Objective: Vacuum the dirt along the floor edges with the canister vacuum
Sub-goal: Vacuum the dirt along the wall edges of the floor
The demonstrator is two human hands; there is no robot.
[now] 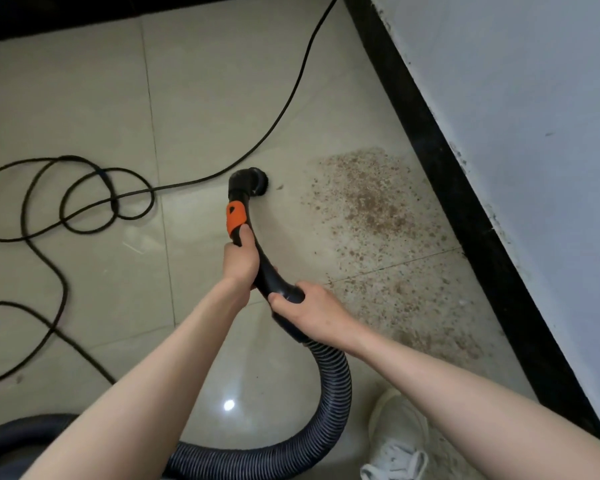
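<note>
A black curved vacuum handle (266,271) with an orange collar (235,218) ends in a round brush nozzle (253,180) that rests on the beige tile floor. My left hand (240,259) grips the handle just below the orange collar. My right hand (303,308) grips it lower, where the ribbed hose (333,393) begins. The hose loops down and left toward the canister (21,441) at the bottom left corner. Brown dirt (371,206) is scattered on the tiles to the right of the nozzle, along the black baseboard (440,161).
A black power cord (94,199) lies coiled on the floor at left and runs up to the top edge. A white wall (516,98) rises behind the baseboard at right. A white sneaker (397,441) stands at the bottom right. Another dark baseboard (118,15) runs along the top.
</note>
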